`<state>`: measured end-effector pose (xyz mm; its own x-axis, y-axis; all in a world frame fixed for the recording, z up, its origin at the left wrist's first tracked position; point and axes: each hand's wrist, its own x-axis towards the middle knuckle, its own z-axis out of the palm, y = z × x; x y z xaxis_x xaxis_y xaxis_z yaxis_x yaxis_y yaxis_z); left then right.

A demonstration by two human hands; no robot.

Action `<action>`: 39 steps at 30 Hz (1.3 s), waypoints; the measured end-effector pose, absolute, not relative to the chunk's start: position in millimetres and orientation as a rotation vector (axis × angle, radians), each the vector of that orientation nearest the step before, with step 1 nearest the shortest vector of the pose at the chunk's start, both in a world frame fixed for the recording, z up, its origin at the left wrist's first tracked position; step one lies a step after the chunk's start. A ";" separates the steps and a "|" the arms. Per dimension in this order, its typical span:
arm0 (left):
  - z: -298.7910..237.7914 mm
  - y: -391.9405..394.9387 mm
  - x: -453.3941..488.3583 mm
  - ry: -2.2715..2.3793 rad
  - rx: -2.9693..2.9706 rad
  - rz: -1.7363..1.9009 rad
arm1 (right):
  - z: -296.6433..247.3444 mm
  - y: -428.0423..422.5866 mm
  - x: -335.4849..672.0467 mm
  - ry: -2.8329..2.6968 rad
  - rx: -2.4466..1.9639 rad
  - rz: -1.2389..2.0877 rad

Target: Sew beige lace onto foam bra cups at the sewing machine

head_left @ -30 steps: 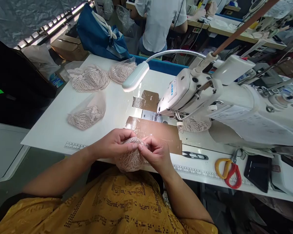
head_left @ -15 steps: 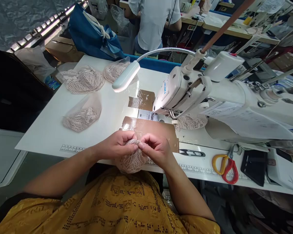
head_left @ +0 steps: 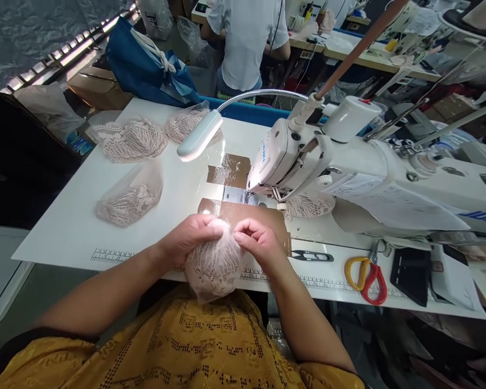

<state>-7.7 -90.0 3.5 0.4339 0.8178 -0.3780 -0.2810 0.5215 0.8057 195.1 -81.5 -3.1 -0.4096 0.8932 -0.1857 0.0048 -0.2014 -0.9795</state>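
A pale pink lace piece (head_left: pixel 214 265), rounded like a cup, hangs over the table's front edge before my body. My left hand (head_left: pixel 196 232) pinches its top edge between thumb and fingers. At the right side of the same edge, my right hand (head_left: pixel 259 240) has thumb and forefinger pressed together on the lace. Just beyond both hands is brown cardboard (head_left: pixel 263 216) fixed on the table by the sewing machine (head_left: pixel 271 156). Another lace piece (head_left: pixel 310 204) lies beneath the machine's arm.
More lace pieces with sheer fabric (head_left: pixel 132 138) lie on the left of the white table (head_left: pixel 65 216). Thread snips (head_left: pixel 312 255), scissors (head_left: pixel 366 275) and a dark phone-like slab (head_left: pixel 411 275) are on the right. A lamp (head_left: pixel 200 135) overhangs the table. A person (head_left: pixel 243 48) sits beyond.
The lace piece has been turned, so more of its rounded, sheer-covered face shows and its bunched upper edge is less visible. Both hands remain at its top. The whole view has shifted slightly.
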 end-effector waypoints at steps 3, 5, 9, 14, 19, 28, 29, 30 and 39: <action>22.4 -78.3 -35.0 1.115 0.956 0.975 | -2.5 -80.4 219.2 -1.415 -1.181 1.568; 35.4 -67.4 -48.6 1.374 1.309 1.084 | 0.4 -80.8 236.4 -1.454 -1.256 1.443; 30.5 -41.1 -26.5 1.511 2.102 0.907 | 7.6 -75.2 250.5 -1.606 -1.356 1.248; -16.2 -30.5 47.9 1.421 2.408 0.505 | 7.5 -54.4 234.3 -1.985 -1.469 0.927; -19.9 -56.6 69.7 1.396 2.536 0.271 | -11.7 -49.3 223.3 -2.300 -1.487 0.725; 14.9 -38.2 29.3 0.948 2.364 0.254 | -30.2 -56.4 223.8 -2.557 -1.474 0.332; 6.9 -34.7 27.0 0.970 2.411 0.370 | -30.3 -55.8 223.4 -2.566 -1.479 0.298; -3.2 -31.8 25.6 0.996 2.475 0.460 | -30.2 -55.1 223.0 -2.572 -1.488 0.273; -57.5 -7.6 19.4 0.956 2.766 0.625 | -30.8 -47.2 216.3 -2.537 -1.636 0.202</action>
<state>19.4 -7.6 -57.5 0.7103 0.6184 0.3362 0.5562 -0.7859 0.2703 216.3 -47.2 -30.8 -0.4103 0.9116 0.0252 0.8961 0.4082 -0.1744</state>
